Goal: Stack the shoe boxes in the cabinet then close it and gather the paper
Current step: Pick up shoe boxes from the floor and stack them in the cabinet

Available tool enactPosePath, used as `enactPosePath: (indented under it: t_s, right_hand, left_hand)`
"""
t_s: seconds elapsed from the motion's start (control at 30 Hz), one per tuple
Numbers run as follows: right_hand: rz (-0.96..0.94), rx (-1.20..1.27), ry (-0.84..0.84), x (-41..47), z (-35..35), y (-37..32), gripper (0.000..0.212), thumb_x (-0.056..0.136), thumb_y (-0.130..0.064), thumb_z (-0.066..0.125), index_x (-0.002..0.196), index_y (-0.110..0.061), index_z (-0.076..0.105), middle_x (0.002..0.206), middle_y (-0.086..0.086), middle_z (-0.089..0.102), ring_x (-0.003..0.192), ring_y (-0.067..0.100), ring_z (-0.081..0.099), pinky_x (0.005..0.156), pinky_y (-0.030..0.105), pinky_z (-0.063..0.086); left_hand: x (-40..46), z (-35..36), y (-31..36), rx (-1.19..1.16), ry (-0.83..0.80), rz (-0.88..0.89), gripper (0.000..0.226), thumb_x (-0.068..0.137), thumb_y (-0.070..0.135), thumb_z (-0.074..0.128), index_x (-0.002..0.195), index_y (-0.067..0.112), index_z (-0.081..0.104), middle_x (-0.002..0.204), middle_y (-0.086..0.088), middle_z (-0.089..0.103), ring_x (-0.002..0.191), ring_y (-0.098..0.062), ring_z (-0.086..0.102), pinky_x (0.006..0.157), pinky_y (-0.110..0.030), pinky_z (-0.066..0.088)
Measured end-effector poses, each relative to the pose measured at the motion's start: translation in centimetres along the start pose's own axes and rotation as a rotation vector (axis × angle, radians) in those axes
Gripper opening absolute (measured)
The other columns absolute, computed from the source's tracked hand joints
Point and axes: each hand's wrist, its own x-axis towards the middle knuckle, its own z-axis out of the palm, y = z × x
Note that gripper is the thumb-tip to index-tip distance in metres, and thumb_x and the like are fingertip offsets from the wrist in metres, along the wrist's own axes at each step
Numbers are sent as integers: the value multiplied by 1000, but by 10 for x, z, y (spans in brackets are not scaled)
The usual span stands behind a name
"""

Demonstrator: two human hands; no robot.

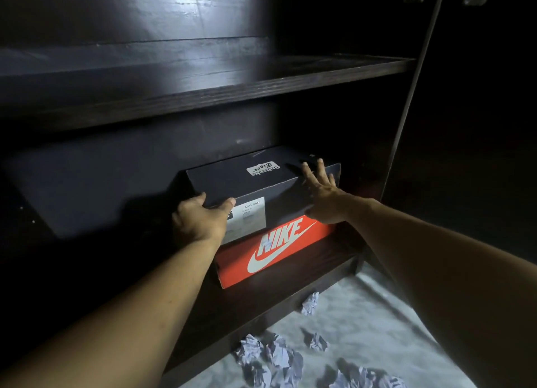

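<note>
A dark navy shoe box (pixel 261 181) with a white label lies on top of an orange Nike shoe box (pixel 276 251) on the bottom shelf of a dark wooden cabinet (pixel 203 91). My left hand (pixel 200 219) grips the navy box's front left corner, thumb on the lid. My right hand (pixel 322 193) lies flat with fingers spread on the lid's right side. Several crumpled paper balls (pixel 273 358) are scattered on the floor in front of the cabinet.
An empty shelf board (pixel 319 77) runs above the boxes. The cabinet's open door edge (pixel 412 88) stands at the right. A pale grey floor (pixel 363 315) lies below the cabinet base. The space left of the boxes on the bottom shelf is dark.
</note>
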Motion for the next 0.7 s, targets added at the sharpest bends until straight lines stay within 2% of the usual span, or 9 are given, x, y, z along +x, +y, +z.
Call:
enactPosePath:
  t_s: [0.1,0.2,0.27,0.33,0.4,0.5,0.57,0.63,0.7]
  right_hand:
    - [-15,22,-8,-21,-7,13,105,90,-12,64,151,-36,-18,157,0,-34,150,35,0,117,49,28]
    - [-31,3,-6,-56,-24,27,99,89,-25,65,154,-30,-10,162,4,-19,149,29,19,117,36,28]
    - [-26,-36,-8,-87,-42,37,93,88,-32,64,156,-25,1,164,6,0,148,25,22,118,32,25]
    - [3,-70,-4,-123,-64,46,85,87,-36,64,156,-21,15,158,8,30,141,24,37,111,29,33]
    - [57,-73,11,-165,-90,56,76,86,-37,66,151,-23,30,144,8,51,129,25,50,102,30,41]
    - [121,-76,4,-230,-124,75,65,86,-41,67,143,-19,46,139,5,57,127,21,53,105,30,42]
    - [178,-85,-1,-279,-144,91,59,85,-41,68,137,-17,54,133,3,62,123,19,57,103,28,43]
    - [240,-93,8,-331,-160,112,52,84,-38,69,130,-17,60,126,3,66,114,18,62,98,27,46]
    - [301,-96,29,-383,-173,135,43,84,-33,70,125,-19,64,121,2,69,105,18,65,92,26,48]
  left_hand:
    - [-5,-4,3,90,-40,26,78,62,47,83,130,18,60,126,-9,65,119,-32,57,97,-37,48]
    - [-22,-7,14,208,-47,78,78,56,46,81,124,16,56,124,-12,62,117,-38,53,95,-48,49]
    - [-42,-7,28,288,-60,112,77,62,41,83,127,12,53,130,-16,57,123,-40,47,99,-51,45]
    - [-72,-9,46,342,-144,154,72,68,41,81,127,10,53,131,-17,56,124,-39,47,100,-48,44]
    - [-106,-10,66,389,-314,193,68,67,47,78,121,11,57,126,-14,60,120,-37,53,96,-43,47]
    - [-161,-13,102,427,-750,220,66,67,45,78,112,-1,61,113,-21,64,108,-35,61,83,-40,49]
    - [-204,-16,129,486,-1028,318,48,70,43,80,96,6,65,91,-14,63,91,-27,63,75,-35,48]
    - [-251,-17,155,567,-1205,432,40,71,45,80,94,16,65,93,-2,61,87,-17,57,80,-31,48]
    - [-297,-11,179,594,-1304,523,43,68,47,81,95,17,66,98,-2,64,88,-16,58,86,-32,50]
